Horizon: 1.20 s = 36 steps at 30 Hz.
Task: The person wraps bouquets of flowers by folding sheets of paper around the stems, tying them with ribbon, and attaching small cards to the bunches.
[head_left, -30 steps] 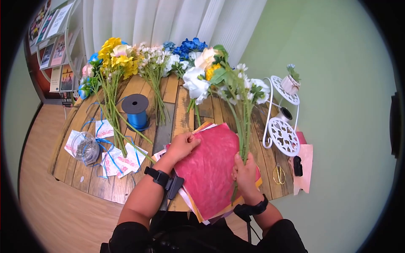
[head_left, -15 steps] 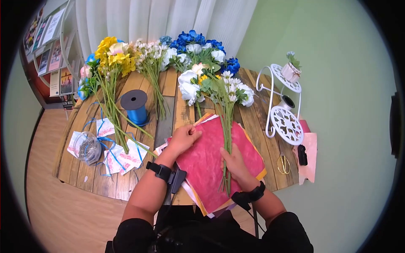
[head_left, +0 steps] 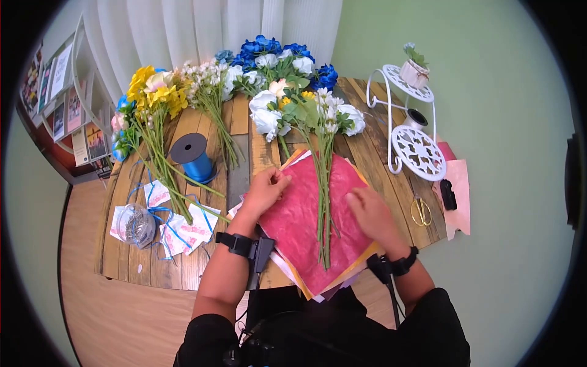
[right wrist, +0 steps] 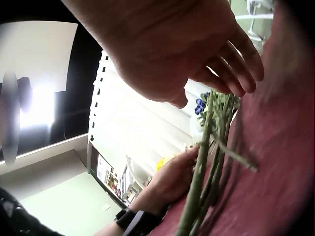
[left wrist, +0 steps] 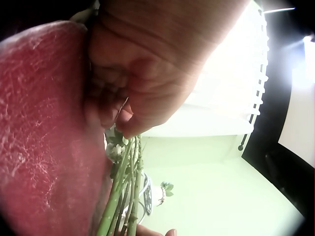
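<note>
Several green stems (head_left: 324,208) of a bunch with white flowers (head_left: 266,116) lie on the stacked sheets, whose top one is a red sheet (head_left: 293,226). My right hand (head_left: 376,217) is just right of the stems, apart from them; its fingers are spread a little and hold nothing in the right wrist view (right wrist: 192,59). At the sheets' upper left edge is my left hand (head_left: 266,192), fingers loosely curled. A thin pale line shows between its thumb and a finger in the left wrist view (left wrist: 142,83); whether that is an object is unclear.
Yellow flowers (head_left: 159,92), pink-white flowers (head_left: 205,82) and blue flowers (head_left: 260,52) lie at the back. A blue ribbon spool (head_left: 195,165), clear jar (head_left: 136,226) and cards (head_left: 186,229) are left. A white stand (head_left: 419,153) and scissors (head_left: 420,211) are right.
The bunch has come down and left onto the red sheet. My right hand has released the stems and drawn off to the right. The left hand keeps its place at the sheets' edge.
</note>
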### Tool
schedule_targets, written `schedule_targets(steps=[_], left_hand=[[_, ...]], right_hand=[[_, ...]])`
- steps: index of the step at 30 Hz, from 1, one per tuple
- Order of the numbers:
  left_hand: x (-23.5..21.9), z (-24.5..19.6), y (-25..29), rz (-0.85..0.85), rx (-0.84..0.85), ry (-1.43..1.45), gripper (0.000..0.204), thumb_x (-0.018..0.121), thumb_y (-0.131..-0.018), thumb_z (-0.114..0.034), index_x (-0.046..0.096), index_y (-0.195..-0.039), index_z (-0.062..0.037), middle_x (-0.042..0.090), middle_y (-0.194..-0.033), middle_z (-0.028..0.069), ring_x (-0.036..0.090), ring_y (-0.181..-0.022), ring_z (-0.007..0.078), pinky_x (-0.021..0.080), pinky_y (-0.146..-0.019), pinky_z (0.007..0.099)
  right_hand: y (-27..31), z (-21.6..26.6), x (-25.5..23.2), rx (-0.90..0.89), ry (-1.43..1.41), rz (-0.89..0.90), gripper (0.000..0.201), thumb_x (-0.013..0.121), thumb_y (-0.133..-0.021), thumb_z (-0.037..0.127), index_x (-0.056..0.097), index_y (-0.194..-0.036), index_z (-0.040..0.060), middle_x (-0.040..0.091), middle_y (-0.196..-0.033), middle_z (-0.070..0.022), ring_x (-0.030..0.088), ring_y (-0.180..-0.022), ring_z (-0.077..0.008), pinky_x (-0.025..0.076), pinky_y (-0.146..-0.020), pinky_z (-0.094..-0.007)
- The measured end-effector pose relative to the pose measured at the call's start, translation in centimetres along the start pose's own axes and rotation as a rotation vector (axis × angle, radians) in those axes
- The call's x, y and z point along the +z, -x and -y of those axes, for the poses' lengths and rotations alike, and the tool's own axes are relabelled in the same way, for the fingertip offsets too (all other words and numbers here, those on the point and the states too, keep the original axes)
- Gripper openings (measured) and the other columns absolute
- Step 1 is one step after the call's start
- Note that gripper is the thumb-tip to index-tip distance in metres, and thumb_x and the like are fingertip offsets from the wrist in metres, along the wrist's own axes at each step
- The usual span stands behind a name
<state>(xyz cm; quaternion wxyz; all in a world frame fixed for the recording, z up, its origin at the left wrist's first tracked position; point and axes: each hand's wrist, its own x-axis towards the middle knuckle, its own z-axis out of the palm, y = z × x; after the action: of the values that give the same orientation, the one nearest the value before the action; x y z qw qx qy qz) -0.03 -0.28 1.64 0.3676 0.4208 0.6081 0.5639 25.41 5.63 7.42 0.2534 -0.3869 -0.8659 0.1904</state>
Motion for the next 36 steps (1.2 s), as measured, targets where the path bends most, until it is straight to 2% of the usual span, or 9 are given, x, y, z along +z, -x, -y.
schedule_targets(steps=[2, 4, 7, 8, 10, 11, 14, 25, 36], left_hand=[[-0.2, -0.5, 0.2, -0.018, -0.004, 0.057, 0.018, 0.066, -0.078, -0.014, 0.053, -0.071, -0.0026, 0.052, -0.063, 0.0044, 0.051, -0.055, 0.0129, 0.043, -0.053, 0.0285], [-0.6, -1.3, 0.6, -0.187, 0.286, -0.454, 0.013, 0.066, -0.076, -0.013, 0.056, -0.078, -0.0035, 0.057, -0.074, 0.0097, 0.055, -0.064, 0.0222, 0.046, -0.061, 0.0330], [-1.3, -3.4, 2.2, -0.344, 0.451, -0.905, 0.015, 0.066, -0.075, -0.017, 0.060, -0.082, -0.0052, 0.059, -0.086, 0.0134, 0.056, -0.077, 0.0314, 0.046, -0.070, 0.0388], [-1.8, -3.3, 2.4, -0.343, 0.448, -0.910, 0.015, 0.066, -0.075, -0.017, 0.060, -0.082, -0.0052, 0.059, -0.086, 0.0134, 0.056, -0.077, 0.0314, 0.046, -0.070, 0.0388], [-2.6, -3.3, 2.5, -0.268, 0.180, -0.985, 0.022, 0.066, -0.075, -0.025, 0.061, -0.084, -0.0057, 0.060, -0.090, 0.0135, 0.057, -0.084, 0.0335, 0.046, -0.074, 0.0416], [-2.9, -3.8, 2.5, -0.219, -0.020, -0.973, 0.029, 0.066, -0.075, -0.031, 0.063, -0.089, -0.0059, 0.062, -0.091, 0.0147, 0.059, -0.088, 0.0316, 0.047, -0.075, 0.0400], [-3.6, -4.3, 2.6, -0.163, -0.151, -0.947, 0.033, 0.066, -0.074, -0.034, 0.063, -0.090, -0.0051, 0.064, -0.087, 0.0156, 0.061, -0.086, 0.0307, 0.047, -0.074, 0.0397], [-4.3, -5.5, 2.6, -0.102, -0.151, -0.882, 0.039, 0.070, -0.070, -0.037, 0.065, -0.081, -0.0001, 0.064, -0.077, 0.0182, 0.063, -0.075, 0.0314, 0.047, -0.066, 0.0374], [-4.7, -5.2, 2.4, -0.181, 0.005, -0.576, 0.019, 0.068, -0.075, -0.016, 0.065, -0.077, 0.0020, 0.058, -0.058, 0.0122, 0.054, -0.051, 0.0182, 0.044, -0.053, 0.0321]], right_hand=[[0.7, -2.4, -1.8, -0.006, 0.056, -0.077, 0.038, 0.059, -0.082, 0.031, 0.057, -0.102, -0.0019, 0.058, -0.093, -0.0188, 0.055, -0.089, -0.0340, 0.044, -0.078, -0.0388], [1.4, -4.4, -3.3, -0.017, 0.113, -0.151, 0.037, 0.060, -0.081, 0.030, 0.059, -0.099, -0.0015, 0.058, -0.092, -0.0191, 0.055, -0.090, -0.0349, 0.044, -0.078, -0.0390], [2.8, -6.4, -4.3, 0.161, 0.143, -0.036, 0.035, 0.062, -0.079, 0.028, 0.059, -0.098, -0.0017, 0.058, -0.090, -0.0181, 0.056, -0.087, -0.0329, 0.044, -0.076, -0.0380], [3.1, -7.1, -4.3, 0.166, 0.119, 0.000, 0.035, 0.064, -0.078, 0.026, 0.060, -0.099, -0.0019, 0.058, -0.089, -0.0161, 0.056, -0.083, -0.0294, 0.045, -0.073, -0.0357], [3.4, -7.3, -4.3, 0.173, 0.091, 0.037, 0.036, 0.066, -0.077, 0.025, 0.060, -0.100, -0.0020, 0.058, -0.087, -0.0141, 0.057, -0.079, -0.0260, 0.046, -0.070, -0.0334], [3.3, -7.0, -4.4, 0.202, 0.075, 0.052, 0.034, 0.066, -0.076, 0.024, 0.060, -0.097, -0.0019, 0.058, -0.087, -0.0154, 0.056, -0.080, -0.0279, 0.045, -0.071, -0.0346], [3.3, -7.3, -4.2, 0.212, 0.059, 0.026, 0.030, 0.067, -0.075, 0.022, 0.059, -0.091, -0.0019, 0.057, -0.085, -0.0161, 0.056, -0.079, -0.0294, 0.045, -0.070, -0.0357], [2.4, -8.3, -3.2, 0.222, -0.166, -0.114, 0.020, 0.069, -0.072, 0.013, 0.053, -0.073, 0.0002, 0.052, -0.061, -0.0077, 0.049, -0.057, -0.0162, 0.041, -0.055, -0.0298], [2.9, -7.1, -4.0, 0.195, -0.160, -0.209, 0.019, 0.061, -0.078, 0.008, 0.063, -0.094, -0.0019, 0.060, -0.071, -0.0086, 0.056, -0.061, -0.0167, 0.044, -0.057, -0.0277]])
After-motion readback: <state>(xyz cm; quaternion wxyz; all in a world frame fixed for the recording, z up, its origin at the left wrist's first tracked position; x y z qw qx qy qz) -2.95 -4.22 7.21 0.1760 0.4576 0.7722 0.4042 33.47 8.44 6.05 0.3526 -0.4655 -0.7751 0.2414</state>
